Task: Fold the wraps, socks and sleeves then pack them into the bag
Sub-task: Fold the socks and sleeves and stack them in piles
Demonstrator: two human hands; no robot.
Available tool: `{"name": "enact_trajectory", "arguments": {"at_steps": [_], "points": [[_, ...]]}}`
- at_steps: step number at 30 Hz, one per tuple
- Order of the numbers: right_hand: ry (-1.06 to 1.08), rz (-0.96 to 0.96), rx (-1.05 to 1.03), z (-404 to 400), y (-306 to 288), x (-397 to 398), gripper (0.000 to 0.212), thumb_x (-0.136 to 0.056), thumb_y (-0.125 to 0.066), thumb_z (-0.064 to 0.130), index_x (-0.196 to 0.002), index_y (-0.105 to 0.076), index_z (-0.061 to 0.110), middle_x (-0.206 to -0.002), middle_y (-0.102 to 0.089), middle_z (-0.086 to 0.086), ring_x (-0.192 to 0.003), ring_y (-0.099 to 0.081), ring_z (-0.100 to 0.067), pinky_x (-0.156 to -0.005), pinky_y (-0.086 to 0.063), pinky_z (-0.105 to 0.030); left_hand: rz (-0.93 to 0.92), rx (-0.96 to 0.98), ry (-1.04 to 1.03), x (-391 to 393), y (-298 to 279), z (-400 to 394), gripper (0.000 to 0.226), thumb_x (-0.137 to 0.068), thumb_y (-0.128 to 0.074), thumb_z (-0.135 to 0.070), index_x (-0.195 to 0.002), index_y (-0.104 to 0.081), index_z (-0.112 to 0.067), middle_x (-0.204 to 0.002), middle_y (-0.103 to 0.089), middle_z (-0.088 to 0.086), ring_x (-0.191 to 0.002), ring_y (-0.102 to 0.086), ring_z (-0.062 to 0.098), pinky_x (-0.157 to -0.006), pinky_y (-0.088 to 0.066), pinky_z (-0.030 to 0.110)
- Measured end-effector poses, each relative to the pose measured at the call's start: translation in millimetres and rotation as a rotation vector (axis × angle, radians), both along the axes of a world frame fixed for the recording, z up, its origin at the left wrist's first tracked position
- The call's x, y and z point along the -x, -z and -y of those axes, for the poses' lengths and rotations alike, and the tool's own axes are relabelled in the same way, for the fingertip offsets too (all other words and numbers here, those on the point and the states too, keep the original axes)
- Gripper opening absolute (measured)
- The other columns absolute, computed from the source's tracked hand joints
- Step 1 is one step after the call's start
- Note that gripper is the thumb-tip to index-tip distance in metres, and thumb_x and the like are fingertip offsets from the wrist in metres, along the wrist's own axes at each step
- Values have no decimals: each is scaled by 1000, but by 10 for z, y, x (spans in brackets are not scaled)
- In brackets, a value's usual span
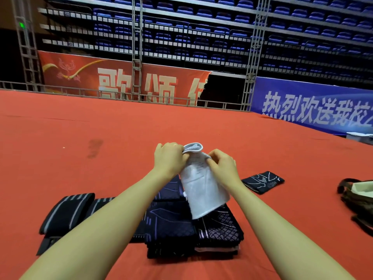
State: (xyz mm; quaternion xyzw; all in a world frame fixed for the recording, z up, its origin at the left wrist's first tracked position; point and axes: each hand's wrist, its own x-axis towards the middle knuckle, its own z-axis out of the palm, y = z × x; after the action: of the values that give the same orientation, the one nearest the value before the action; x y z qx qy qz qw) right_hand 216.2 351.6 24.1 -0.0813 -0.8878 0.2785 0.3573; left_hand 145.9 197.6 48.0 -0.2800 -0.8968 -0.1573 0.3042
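Both hands, left hand (169,156) and right hand (222,164), are gripping the top of a white knitted sock (201,184), holding it upright. It is hanging above a pile of dark patterned sleeves (181,225) lying on the red carpeted floor (80,138).

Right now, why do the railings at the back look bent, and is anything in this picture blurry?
Head view: the wide-angle lens bows the railings and the seat rows. The white sock, held up by the left hand and right hand, is slightly smeared at its lower edge. Lighting is even, with only soft shadows under the folded dark pieces on the red carpet; no glare.
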Motion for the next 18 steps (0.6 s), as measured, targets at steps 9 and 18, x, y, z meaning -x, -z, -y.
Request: {"name": "enact_trajectory", "arguments": {"at_steps": [9,18], "points": [[113,110,-167,109,78,184,32,-94,-30,5,-107,-53,23,-100,-54,-1,-102,-48,-22,-73,-12,-31,213,-141,-40,61,258,143,46,-98,-40,-38,-72,-59,-4,-86,-66,21,-85,-59,38,-75,-36,36],[1,297,-337,332,468,254,16,-98,-39,31,-102,-53,24,-100,-52,4,-103,-42,-21,-74,-13,-34,209,-75,-38,124,756,174,36,-94,-43,-47,-103,-56,-15,-107,-61,6,-103,-54,29,-87,-31,38]]}}
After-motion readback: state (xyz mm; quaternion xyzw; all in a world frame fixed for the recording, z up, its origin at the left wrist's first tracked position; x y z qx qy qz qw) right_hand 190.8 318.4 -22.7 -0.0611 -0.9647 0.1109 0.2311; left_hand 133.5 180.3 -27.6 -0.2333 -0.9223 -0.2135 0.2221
